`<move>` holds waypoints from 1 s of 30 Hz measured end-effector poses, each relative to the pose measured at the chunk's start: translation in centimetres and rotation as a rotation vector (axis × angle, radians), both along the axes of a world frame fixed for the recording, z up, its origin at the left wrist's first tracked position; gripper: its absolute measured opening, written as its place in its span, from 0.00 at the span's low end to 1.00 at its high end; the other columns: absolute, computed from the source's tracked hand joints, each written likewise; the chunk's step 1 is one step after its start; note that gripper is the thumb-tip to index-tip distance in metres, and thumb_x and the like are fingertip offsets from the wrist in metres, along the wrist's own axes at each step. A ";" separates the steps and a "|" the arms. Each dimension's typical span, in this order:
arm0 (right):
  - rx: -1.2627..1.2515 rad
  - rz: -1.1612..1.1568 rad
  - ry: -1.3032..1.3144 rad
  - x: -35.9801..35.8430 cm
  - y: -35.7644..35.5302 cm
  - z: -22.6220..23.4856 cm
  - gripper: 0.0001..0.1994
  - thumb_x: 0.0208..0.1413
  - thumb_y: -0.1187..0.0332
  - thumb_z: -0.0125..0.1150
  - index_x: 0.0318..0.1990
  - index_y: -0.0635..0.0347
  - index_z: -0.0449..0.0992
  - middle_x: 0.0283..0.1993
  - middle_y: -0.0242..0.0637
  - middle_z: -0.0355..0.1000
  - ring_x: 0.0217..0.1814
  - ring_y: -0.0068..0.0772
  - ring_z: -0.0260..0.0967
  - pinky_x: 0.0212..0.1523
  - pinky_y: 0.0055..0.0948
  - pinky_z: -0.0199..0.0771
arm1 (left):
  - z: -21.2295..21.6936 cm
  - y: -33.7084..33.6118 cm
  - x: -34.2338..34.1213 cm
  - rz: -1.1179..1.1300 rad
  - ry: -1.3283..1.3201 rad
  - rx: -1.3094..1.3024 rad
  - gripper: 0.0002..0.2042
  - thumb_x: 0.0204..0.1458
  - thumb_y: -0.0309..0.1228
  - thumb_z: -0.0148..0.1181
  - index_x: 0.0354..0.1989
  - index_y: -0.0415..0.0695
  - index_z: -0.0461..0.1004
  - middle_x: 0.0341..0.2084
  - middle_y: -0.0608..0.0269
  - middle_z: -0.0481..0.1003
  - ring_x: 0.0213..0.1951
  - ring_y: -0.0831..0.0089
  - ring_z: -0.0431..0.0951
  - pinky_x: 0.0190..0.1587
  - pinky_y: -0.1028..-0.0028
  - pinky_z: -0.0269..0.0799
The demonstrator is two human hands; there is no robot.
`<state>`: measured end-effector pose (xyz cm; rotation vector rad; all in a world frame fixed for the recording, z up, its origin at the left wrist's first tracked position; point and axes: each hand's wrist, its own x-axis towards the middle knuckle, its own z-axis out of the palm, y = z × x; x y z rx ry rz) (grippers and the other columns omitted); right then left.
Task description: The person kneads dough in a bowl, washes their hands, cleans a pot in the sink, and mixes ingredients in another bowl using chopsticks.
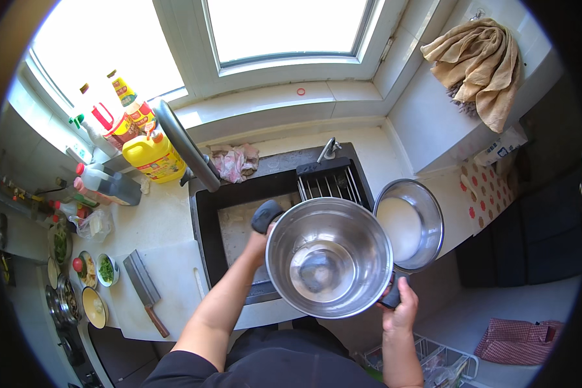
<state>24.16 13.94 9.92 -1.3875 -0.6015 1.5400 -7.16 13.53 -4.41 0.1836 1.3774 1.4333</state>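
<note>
A large stainless steel pot (368, 258) with two black handles is held up in front of me, above the near right part of the black sink (204, 226). My left hand (258, 247) is closed at its left handle, partly hidden by the rim. My right hand (402, 304) is wrapped round the right handle. The pot's bottom looks shiny, and I cannot tell whether a little water lies in it. Just beyond its right side, a steel bowl (433, 223) with something white in it stands on the counter.
The grey faucet (184, 145) arches over the sink's left side; a black-ended rack (323, 168) spans its far right. A cleaver (142, 281) lies on the white cutting board (181, 265). Small bowls (96, 308) stand further left, bottles and a yellow oil jug (154, 157) behind.
</note>
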 end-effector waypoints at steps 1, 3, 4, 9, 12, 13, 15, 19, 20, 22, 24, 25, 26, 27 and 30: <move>0.014 -0.011 0.020 1.1 -0.2 -0.3 0.17 0.55 0.57 0.52 0.37 0.66 0.71 0.24 0.37 0.71 0.20 0.27 0.70 0.16 0.23 0.72 | -0.7 0.3 0.8 -0.174 0.090 0.083 0.10 0.54 0.31 0.55 0.40 0.40 0.75 0.32 0.65 0.75 0.34 0.76 0.72 0.35 0.72 0.71; -0.012 -0.111 0.044 0.6 -0.1 0.9 0.16 0.55 0.56 0.52 0.35 0.63 0.72 0.23 0.34 0.71 0.20 0.26 0.69 0.16 0.23 0.72 | -15.1 3.0 2.2 -0.250 0.138 -0.135 0.12 0.54 0.34 0.52 0.41 0.41 0.73 0.35 0.54 0.76 0.37 0.64 0.75 0.38 0.66 0.71; -0.043 -0.171 0.037 0.5 0.1 1.5 0.16 0.55 0.56 0.52 0.34 0.62 0.72 0.23 0.33 0.70 0.20 0.26 0.69 0.15 0.23 0.72 | -15.0 4.0 4.0 -0.267 0.182 -0.171 0.11 0.53 0.34 0.52 0.40 0.41 0.73 0.35 0.54 0.76 0.37 0.63 0.75 0.39 0.65 0.71; -0.007 -0.209 0.026 -1.3 1.3 3.3 0.13 0.55 0.54 0.53 0.34 0.54 0.71 0.23 0.26 0.69 0.22 0.19 0.67 0.21 0.20 0.70 | -14.9 6.7 8.3 -0.243 0.293 -0.259 0.11 0.51 0.34 0.53 0.38 0.41 0.72 0.35 0.51 0.75 0.38 0.59 0.74 0.41 0.64 0.70; 0.019 -0.238 0.049 -2.1 1.8 3.6 0.12 0.55 0.55 0.54 0.35 0.54 0.71 0.24 0.26 0.69 0.23 0.19 0.67 0.23 0.19 0.71 | -15.1 7.4 8.8 -0.212 0.367 -0.301 0.10 0.50 0.35 0.53 0.36 0.41 0.72 0.35 0.49 0.75 0.39 0.56 0.74 0.42 0.63 0.69; 0.022 -0.239 0.058 -2.2 1.9 3.6 0.12 0.55 0.55 0.54 0.35 0.54 0.71 0.24 0.26 0.69 0.24 0.19 0.67 0.23 0.19 0.71 | -15.1 7.6 8.8 -0.203 0.393 -0.317 0.10 0.50 0.35 0.53 0.36 0.41 0.72 0.35 0.48 0.75 0.39 0.55 0.74 0.43 0.62 0.69; 0.029 -0.254 0.071 -2.8 2.0 3.5 0.12 0.55 0.56 0.54 0.35 0.54 0.71 0.24 0.26 0.69 0.24 0.19 0.67 0.23 0.19 0.70 | -15.1 7.6 8.4 -0.184 0.443 -0.349 0.10 0.49 0.35 0.54 0.35 0.41 0.71 0.35 0.47 0.75 0.40 0.53 0.74 0.44 0.61 0.68; 0.031 -0.251 0.047 -3.4 1.9 2.7 0.15 0.55 0.55 0.52 0.36 0.58 0.72 0.22 0.28 0.68 0.22 0.22 0.67 0.18 0.19 0.68 | -16.4 6.8 6.2 -0.157 0.551 -0.438 0.10 0.48 0.35 0.54 0.33 0.42 0.71 0.35 0.45 0.75 0.41 0.49 0.74 0.45 0.60 0.68; 0.023 -0.233 0.051 -3.4 1.8 2.6 0.14 0.55 0.55 0.53 0.36 0.57 0.72 0.23 0.28 0.68 0.22 0.21 0.67 0.18 0.19 0.69 | -16.2 6.1 5.2 -0.154 0.594 -0.430 0.10 0.47 0.35 0.54 0.32 0.42 0.71 0.35 0.44 0.75 0.41 0.48 0.74 0.46 0.60 0.67; 0.008 -0.201 0.061 -3.4 1.5 2.1 0.12 0.54 0.56 0.54 0.34 0.55 0.71 0.23 0.27 0.69 0.22 0.20 0.68 0.18 0.18 0.71 | -13.7 3.6 3.4 -0.151 0.693 -0.380 0.10 0.46 0.35 0.56 0.31 0.41 0.70 0.33 0.45 0.75 0.41 0.49 0.74 0.46 0.60 0.68; -0.002 -0.187 0.048 -3.5 1.2 1.6 0.13 0.55 0.56 0.54 0.34 0.56 0.71 0.23 0.28 0.69 0.22 0.21 0.68 0.17 0.18 0.71 | -8.9 1.6 2.1 -0.131 0.825 -0.502 0.11 0.41 0.33 0.59 0.28 0.41 0.67 0.26 0.48 0.76 0.31 0.53 0.78 0.36 0.63 0.73; 0.004 -0.169 0.044 -3.7 1.0 1.4 0.13 0.55 0.56 0.54 0.34 0.56 0.71 0.23 0.28 0.69 0.22 0.21 0.68 0.17 0.18 0.71 | -7.1 0.3 1.4 -0.097 0.791 -0.445 0.10 0.39 0.31 0.59 0.27 0.41 0.66 0.18 0.52 0.75 0.20 0.61 0.77 0.25 0.67 0.74; 0.010 -0.150 0.042 -4.0 0.8 1.1 0.13 0.55 0.56 0.54 0.34 0.57 0.71 0.23 0.28 0.69 0.22 0.21 0.68 0.17 0.18 0.71 | -7.1 -0.6 0.5 -0.071 0.712 -0.454 0.10 0.40 0.30 0.59 0.27 0.41 0.66 0.16 0.53 0.74 0.18 0.63 0.77 0.24 0.68 0.73; 0.002 -0.147 0.023 -4.4 0.7 1.0 0.13 0.55 0.56 0.53 0.35 0.57 0.71 0.23 0.29 0.69 0.22 0.21 0.67 0.17 0.18 0.70 | -7.1 -1.5 -0.3 -0.045 0.632 -0.461 0.09 0.40 0.30 0.59 0.27 0.41 0.66 0.15 0.55 0.74 0.16 0.65 0.76 0.22 0.69 0.73; 0.009 -0.122 0.029 -5.0 0.4 0.0 0.16 0.55 0.55 0.53 0.38 0.61 0.72 0.23 0.32 0.70 0.22 0.24 0.68 0.18 0.21 0.70 | -7.8 -4.4 -3.1 -0.013 0.610 -0.501 0.10 0.40 0.29 0.60 0.27 0.40 0.66 0.13 0.58 0.74 0.15 0.70 0.76 0.22 0.71 0.73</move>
